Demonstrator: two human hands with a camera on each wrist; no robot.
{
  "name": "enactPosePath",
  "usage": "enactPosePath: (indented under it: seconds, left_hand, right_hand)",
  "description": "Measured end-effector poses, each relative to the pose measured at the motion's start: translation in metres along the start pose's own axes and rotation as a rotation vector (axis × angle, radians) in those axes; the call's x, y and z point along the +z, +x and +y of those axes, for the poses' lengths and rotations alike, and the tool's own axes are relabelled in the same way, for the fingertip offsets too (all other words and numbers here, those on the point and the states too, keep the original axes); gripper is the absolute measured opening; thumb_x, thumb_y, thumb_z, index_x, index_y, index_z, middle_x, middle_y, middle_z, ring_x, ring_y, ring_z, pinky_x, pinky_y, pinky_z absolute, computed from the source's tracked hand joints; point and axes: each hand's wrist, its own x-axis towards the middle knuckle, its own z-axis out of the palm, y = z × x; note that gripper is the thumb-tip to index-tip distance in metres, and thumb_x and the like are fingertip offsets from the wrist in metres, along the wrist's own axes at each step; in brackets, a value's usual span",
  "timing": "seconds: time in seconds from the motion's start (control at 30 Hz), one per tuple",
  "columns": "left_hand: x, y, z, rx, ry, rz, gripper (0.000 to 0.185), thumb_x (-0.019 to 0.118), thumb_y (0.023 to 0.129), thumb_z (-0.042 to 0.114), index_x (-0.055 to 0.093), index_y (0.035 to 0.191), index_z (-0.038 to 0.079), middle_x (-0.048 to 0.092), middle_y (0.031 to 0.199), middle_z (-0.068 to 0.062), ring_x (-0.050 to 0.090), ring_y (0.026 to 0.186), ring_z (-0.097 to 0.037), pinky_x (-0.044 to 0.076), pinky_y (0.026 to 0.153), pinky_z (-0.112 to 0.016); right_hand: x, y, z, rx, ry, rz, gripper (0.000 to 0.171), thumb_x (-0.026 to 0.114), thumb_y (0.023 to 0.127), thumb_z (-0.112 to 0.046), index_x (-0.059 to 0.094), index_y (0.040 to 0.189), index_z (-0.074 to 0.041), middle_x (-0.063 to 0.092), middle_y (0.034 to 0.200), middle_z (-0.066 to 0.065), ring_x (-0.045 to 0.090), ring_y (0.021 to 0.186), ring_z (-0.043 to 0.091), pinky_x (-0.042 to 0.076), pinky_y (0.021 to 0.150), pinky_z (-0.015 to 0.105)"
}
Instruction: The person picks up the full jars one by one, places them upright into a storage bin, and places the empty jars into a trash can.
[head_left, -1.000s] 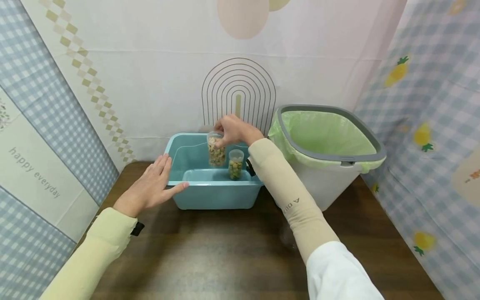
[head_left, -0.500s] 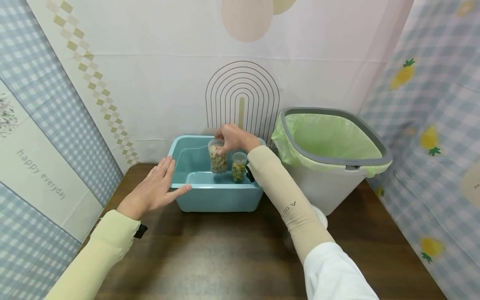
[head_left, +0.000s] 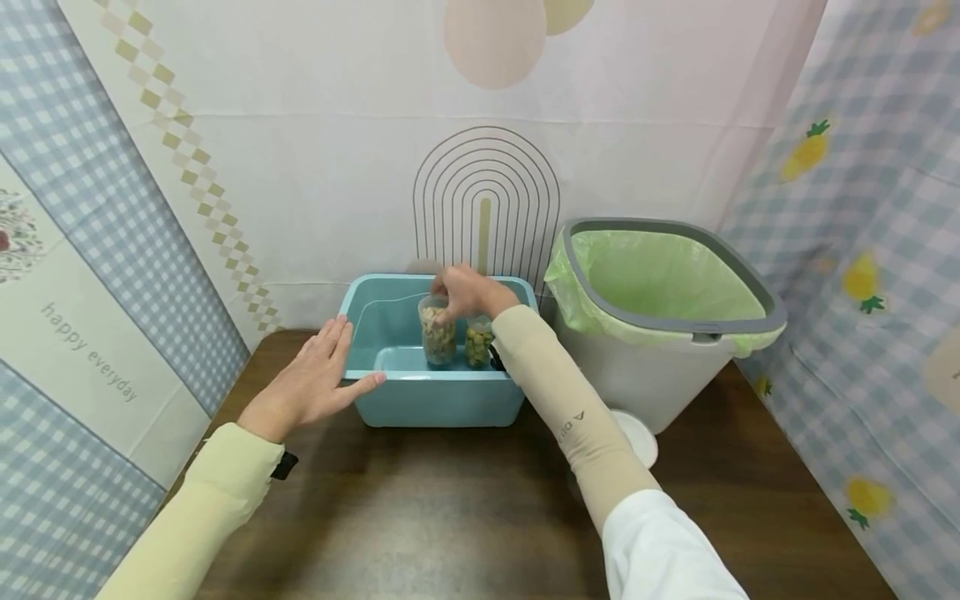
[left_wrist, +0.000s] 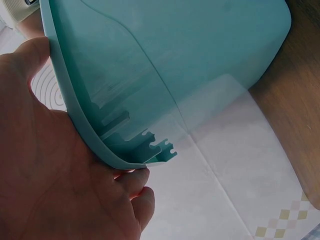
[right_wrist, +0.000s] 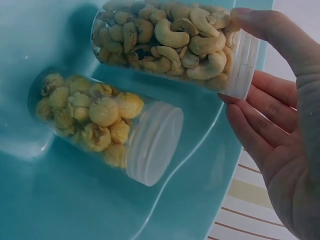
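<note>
Cashew jar: a clear plastic cylinder jar of cashews with a white screw lid (head_left: pixel 438 332), upright inside the tub, its base at or just above the tub floor; whether it touches is hidden by the tub's near wall.
Right hand: the right hand (head_left: pixel 467 291) pinches the cashew jar at its lid from above, thumb on one side and fingers (right_wrist: pixel 260 112) curled against the other.
Second jar: a shorter clear plastic jar of round yellow puffed snacks with a white lid (head_left: pixel 478 341) stands on the tub floor just beside the cashew jar, at its 3 o'clock; in the right wrist view (right_wrist: pixel 100 117) a thin gap separates the two.
Tub: a rectangular light blue plastic tub (head_left: pixel 438 402) sits on the bench at 12 o'clock from the person, close to the back wall.
Left hand: the left hand (head_left: pixel 311 382) is spread flat against the tub's left end, at 9 o'clock of the tub, fingers straight, thumb along the near rim; the left wrist view shows the rim (left_wrist: pixel 95 132) resting on the palm.
Change: over the last second the cashew jar has sunk from above the rim down into the tub, next to the yellow jar, while the left hand has stayed put; I judge the jar is about set down, with the grip not yet let go.
Surroundings: a white bin with a grey rim and pale green liner (head_left: pixel 660 312) stands at 3 o'clock of the tub, on the dark brown wooden bench (head_left: pixel 450 517).
</note>
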Motion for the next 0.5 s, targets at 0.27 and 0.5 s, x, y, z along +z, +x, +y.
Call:
enactPosePath:
  seconds: [0.27, 0.5]
  left_hand:
    - [0.002, 0.000, 0.001, 0.005, -0.004, 0.000, 0.106, 0.044, 0.105, 0.068, 0.008, 0.165, -0.012, 0.003, 0.175, -0.031, 0.004, 0.163, -0.050, 0.011, 0.132, -0.065]
    - [0.000, -0.002, 0.000, -0.002, -0.008, 0.004, 0.106, 0.044, 0.105, 0.069, 0.009, 0.165, -0.011, 0.002, 0.175, -0.030, 0.004, 0.164, -0.050, 0.010, 0.133, -0.065]
  right_hand:
    - [0.010, -0.001, 0.004, 0.023, 0.018, -0.027, 0.061, 0.085, 0.091, -0.032, 0.065, 0.142, -0.004, 0.069, 0.133, 0.014, 0.065, 0.113, 0.024, 0.058, 0.102, 0.042]
    - [0.016, 0.001, 0.005, 0.012, -0.013, -0.031, 0.059, 0.084, 0.092, -0.033, 0.066, 0.141, -0.005, 0.068, 0.137, 0.012, 0.064, 0.121, 0.025, 0.056, 0.106, 0.042]
